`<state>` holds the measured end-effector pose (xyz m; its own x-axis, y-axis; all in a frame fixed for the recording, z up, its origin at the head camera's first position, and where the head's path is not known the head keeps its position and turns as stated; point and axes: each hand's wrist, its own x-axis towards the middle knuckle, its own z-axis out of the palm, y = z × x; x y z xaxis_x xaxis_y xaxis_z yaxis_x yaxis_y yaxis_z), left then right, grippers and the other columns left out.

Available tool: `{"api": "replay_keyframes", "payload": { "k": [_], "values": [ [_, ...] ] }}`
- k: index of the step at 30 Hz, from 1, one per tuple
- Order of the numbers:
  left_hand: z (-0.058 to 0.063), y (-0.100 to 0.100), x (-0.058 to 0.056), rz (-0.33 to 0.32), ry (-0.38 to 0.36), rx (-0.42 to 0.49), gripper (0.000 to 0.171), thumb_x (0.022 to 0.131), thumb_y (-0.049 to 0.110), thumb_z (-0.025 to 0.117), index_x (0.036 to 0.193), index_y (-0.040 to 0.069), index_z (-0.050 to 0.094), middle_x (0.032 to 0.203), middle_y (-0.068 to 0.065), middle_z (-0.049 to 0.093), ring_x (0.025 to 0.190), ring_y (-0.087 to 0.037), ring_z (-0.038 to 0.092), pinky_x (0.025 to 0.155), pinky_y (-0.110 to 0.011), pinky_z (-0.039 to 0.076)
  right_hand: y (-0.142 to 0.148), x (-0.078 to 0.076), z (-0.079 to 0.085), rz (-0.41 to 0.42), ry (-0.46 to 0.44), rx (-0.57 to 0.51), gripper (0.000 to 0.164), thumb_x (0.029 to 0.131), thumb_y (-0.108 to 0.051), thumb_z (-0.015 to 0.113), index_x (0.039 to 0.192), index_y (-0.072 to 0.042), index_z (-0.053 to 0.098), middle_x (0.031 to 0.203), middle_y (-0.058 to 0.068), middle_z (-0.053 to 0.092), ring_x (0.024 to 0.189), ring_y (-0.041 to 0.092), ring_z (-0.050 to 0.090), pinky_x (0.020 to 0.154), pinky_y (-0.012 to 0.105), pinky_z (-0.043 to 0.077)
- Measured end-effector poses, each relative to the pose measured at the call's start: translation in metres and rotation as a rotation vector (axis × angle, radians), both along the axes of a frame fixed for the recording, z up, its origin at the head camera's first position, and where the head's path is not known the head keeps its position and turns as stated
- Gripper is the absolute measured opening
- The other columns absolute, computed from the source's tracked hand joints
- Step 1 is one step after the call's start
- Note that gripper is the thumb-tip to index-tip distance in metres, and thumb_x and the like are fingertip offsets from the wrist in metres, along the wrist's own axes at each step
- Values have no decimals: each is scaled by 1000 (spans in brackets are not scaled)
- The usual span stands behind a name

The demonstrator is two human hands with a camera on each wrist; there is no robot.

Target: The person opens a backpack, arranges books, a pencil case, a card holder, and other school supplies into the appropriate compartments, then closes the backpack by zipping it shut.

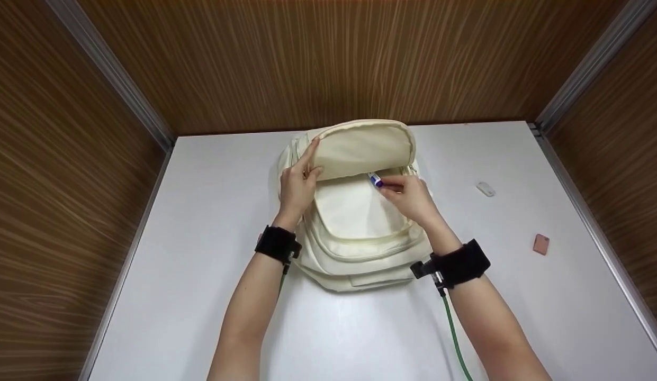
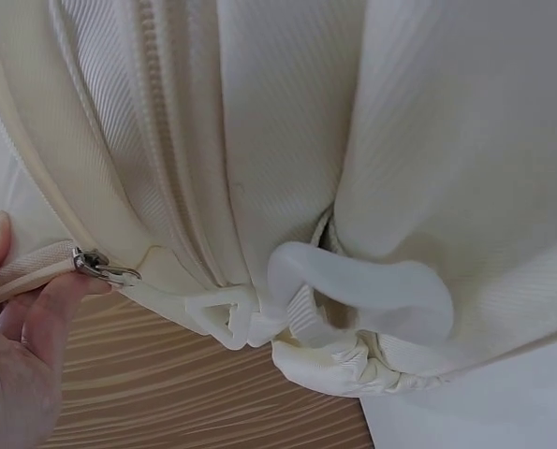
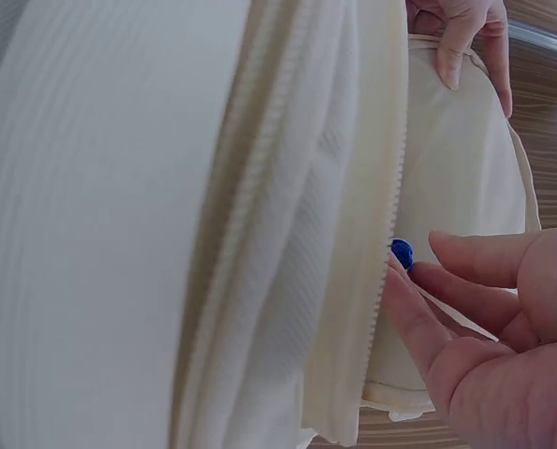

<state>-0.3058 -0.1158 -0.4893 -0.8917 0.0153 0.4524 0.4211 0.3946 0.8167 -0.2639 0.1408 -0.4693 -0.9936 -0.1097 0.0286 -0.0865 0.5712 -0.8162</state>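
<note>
A cream backpack (image 1: 360, 211) lies on the white table, its front pocket unzipped and the flap (image 1: 365, 148) raised. My left hand (image 1: 299, 185) pinches the left edge of that flap; in the left wrist view its fingers (image 2: 49, 313) grip the fabric beside a metal zipper pull (image 2: 105, 268). At the pocket's mouth, my right hand (image 1: 410, 198) holds a small white-and-blue tube with a purple end (image 1: 376, 180) by its fingertips. Only the tube's blue end (image 3: 403, 253) shows in the right wrist view; the pocket's zipper edge hides the rest.
To the right on the table (image 1: 201, 222) lie a small white object (image 1: 485, 189) and a small pink block (image 1: 541, 244). Wood-grain panels (image 1: 328, 63) stand behind and at both sides. A green cable (image 1: 455, 338) trails from the right wristband.
</note>
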Motion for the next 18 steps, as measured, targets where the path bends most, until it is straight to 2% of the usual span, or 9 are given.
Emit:
{"api": "replay_keyframes", "payload": {
  "k": [3, 7, 12, 18],
  "values": [
    [-1, 0, 1, -4, 3, -13, 64, 91, 8, 70, 146, 31, 48, 82, -9, 65, 43, -6, 30, 43, -23, 32, 7, 2, 1, -5, 6, 4, 31, 92, -5, 66, 122, 4, 66, 114, 18, 68, 103, 31, 66, 85, 37, 54],
    [-3, 0, 1, -9, 6, -23, 64, 91, 9, 69, 147, 31, 46, 109, -10, 68, 44, -7, 29, 44, -24, 32, 23, 3, 1, -50, 54, 7, 27, 93, -5, 65, 117, 5, 67, 108, 17, 69, 96, 26, 67, 80, 29, 52],
    [-4, 0, 1, -4, -6, -18, 64, 91, 9, 69, 147, 32, 46, 118, -10, 66, 42, -7, 30, 43, -24, 33, 46, 0, 0, -166, 120, -6, 21, 94, -6, 62, 110, 7, 69, 99, 18, 70, 84, 19, 66, 72, 18, 50],
    [-5, -1, 0, -3, -26, -31, 66, 91, 9, 69, 148, 32, 45, 101, -11, 68, 42, -7, 31, 43, -24, 33, 79, -11, -10, -288, 124, 106, 22, 96, -8, 59, 110, 5, 70, 95, 18, 70, 83, 21, 63, 70, 22, 45]
  ]
}}
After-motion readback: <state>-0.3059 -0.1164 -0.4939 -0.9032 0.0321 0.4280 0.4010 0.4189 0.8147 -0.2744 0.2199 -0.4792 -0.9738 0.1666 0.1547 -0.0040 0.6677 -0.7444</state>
